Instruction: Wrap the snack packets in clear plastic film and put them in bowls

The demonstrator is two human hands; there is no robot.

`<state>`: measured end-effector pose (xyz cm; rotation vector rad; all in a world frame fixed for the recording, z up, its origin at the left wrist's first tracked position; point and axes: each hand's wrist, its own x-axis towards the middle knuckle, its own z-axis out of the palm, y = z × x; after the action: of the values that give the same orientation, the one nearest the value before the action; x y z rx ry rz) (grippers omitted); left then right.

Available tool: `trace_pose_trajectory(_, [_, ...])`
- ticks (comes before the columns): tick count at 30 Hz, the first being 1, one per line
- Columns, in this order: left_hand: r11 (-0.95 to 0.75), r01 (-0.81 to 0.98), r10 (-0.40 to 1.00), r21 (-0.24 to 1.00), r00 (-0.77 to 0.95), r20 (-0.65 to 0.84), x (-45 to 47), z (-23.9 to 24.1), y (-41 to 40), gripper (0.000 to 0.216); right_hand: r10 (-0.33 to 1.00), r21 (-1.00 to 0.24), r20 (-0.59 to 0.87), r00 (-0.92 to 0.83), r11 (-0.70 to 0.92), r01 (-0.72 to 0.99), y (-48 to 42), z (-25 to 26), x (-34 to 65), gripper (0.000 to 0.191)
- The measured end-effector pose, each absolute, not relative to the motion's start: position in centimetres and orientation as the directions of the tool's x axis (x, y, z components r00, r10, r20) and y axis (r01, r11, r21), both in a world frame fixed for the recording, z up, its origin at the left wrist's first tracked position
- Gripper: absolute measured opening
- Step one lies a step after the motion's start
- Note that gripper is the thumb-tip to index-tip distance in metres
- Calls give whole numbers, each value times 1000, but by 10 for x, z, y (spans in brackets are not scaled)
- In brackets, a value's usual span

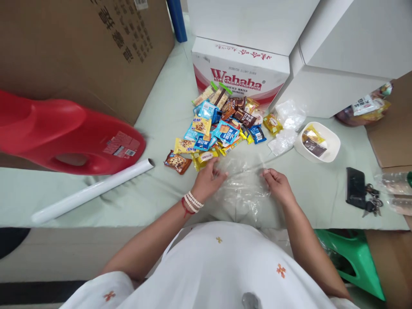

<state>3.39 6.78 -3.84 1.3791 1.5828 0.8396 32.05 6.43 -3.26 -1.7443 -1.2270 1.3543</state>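
Observation:
A clear plastic bag [243, 184] lies flat on the pale green cloth [161, 128] in front of me. My left hand [207, 178] pinches its upper left edge, fingers closed on the film. My right hand [277, 182] pinches the upper right edge the same way. Just beyond the bag sits a heap of several small snack packets [219, 126], in blue, yellow and brown wrappers. A cookie packet [177, 162] lies at the heap's near left, close to my left hand.
A white bowl [331, 143] with two packets stands at right, crumpled clear bags [288, 124] beside it. A Wahaha carton [240, 71] and white boxes [337, 47] stand behind. A red jug [64, 133] and white roll [93, 191] lie left; a phone with keys [358, 189] right.

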Motion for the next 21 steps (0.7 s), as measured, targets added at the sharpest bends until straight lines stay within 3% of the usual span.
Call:
trace_pose_trajectory(3, [148,569,989,809,-82,-123,35,-45,78,28,946,-853,-309,98,-322,410,71,-36,330,53])
trace_pose_trajectory(6, [-26,739,952,673,-187,242,38,-50,77,36,962,-816,-212,174,-273,509,77,-38,337,51])
trace_pose_trajectory(7, [-133,786,922,604,-125,366,40,-51,75,39,965,-807,-194,179,-260,530,79,-38,339,50])
trace_pose_trajectory(9, [-415,787,859,457,174,481,43,-50,70,39,969,-803,-183,165,-244,543,82,-38,340,49])
trace_pose_trajectory(12, [-702,587,712,403,602,361,46,-50,65,56,972,-808,-187,139,-233,541,88,-37,343,48])
trace_pose_trajectory(14, [-699,550,703,457,645,300,45,-55,64,73,973,-805,-184,141,-231,546,93,-37,347,48])
trace_pose_trajectory(18, [-534,620,845,575,423,329,43,-68,64,94,968,-793,-202,152,-253,554,100,-40,357,47])
trace_pose_trajectory(20, [-421,666,906,616,274,323,45,-70,67,92,965,-798,-224,139,-263,542,101,-44,357,47])
trace_pose_trajectory(21, [-377,681,923,628,223,313,47,-69,69,77,964,-801,-231,132,-266,536,102,-46,356,47])
